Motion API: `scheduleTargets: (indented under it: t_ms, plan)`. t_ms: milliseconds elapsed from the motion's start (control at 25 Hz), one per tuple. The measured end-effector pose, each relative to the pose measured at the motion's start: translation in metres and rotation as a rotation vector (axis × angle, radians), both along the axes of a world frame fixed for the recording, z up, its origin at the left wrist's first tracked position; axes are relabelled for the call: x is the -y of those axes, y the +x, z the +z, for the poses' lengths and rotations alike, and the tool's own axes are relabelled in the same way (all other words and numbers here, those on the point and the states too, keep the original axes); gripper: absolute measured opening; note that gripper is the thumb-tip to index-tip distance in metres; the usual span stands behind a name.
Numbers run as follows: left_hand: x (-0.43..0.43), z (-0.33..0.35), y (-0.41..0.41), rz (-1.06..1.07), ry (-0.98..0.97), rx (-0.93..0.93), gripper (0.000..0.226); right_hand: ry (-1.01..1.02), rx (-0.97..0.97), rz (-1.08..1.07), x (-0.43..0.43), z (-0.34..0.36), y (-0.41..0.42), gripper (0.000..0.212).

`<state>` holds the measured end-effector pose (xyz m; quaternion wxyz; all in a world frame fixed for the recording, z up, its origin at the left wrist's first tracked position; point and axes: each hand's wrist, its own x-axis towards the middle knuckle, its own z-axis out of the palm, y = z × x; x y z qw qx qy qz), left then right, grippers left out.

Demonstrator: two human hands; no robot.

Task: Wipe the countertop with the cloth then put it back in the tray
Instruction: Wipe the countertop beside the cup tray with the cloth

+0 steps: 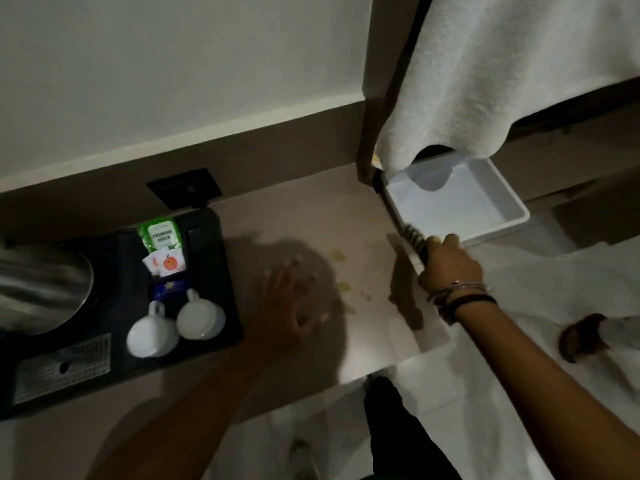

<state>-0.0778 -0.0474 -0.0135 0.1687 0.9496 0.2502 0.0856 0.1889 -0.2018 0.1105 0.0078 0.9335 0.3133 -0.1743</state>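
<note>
the right hand (448,268) is at the near left corner of the white tray (485,206), and its grip is clenched around a dark ribbed thing (414,237) at the tray's edge; what this thing is cannot be told. thin bracelets (460,294) sit on that wrist. the tray is shallow and nothing lies on its bottom. it sits at the right end of the table (363,216), partly past the table edge.

the cloth (485,74), white and thick like a towel, hangs from above at the upper right. its lower corners dangle just over the far side of the tray. it is not clear if they touch the tray.

the left hand (294,303) is over the middle of the table with the fingers spread, its grip released and holding nothing. it is blurred, and whether the palm touches the surface cannot be told. between the two hands there are a few small yellowish stains (343,271) on the table.

at the left, a black tray (214,237) carries two white cups (176,323) lying side by side, some sachets (162,251) and a metal kettle (41,285). behind it a dark socket plate (185,188) is on the wall.
</note>
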Motion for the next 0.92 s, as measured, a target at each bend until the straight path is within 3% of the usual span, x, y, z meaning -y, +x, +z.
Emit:
scheduleTargets:
  t_ms: [120,160,320,480,680,920]
  plan:
    - [0.035,-0.008,-0.075,-0.296,0.060,-0.027,0.083,-0.034,-0.335,0.042,0.015,-0.033,-0.076,0.064]
    - [0.037,-0.011,-0.095,-0.355,0.089,-0.046,0.081,-0.029,-0.348,0.029,0.017,-0.043,-0.093,0.064]
    - [0.027,-0.018,-0.143,-0.493,0.177,-0.181,0.071,0.079,0.017,0.106,0.026,-0.073,-0.108,0.087]
    - [0.018,-0.020,-0.145,-0.486,0.142,-0.223,0.074,0.032,0.033,0.277,0.038,-0.114,-0.104,0.095]
    - [0.011,-0.029,-0.141,-0.479,0.090,-0.195,0.072,0.173,0.077,0.098,0.031,-0.135,-0.106,0.088]
    - [0.010,-0.036,-0.140,-0.542,0.069,-0.149,0.066,0.151,0.118,0.173,-0.013,-0.142,-0.083,0.093]
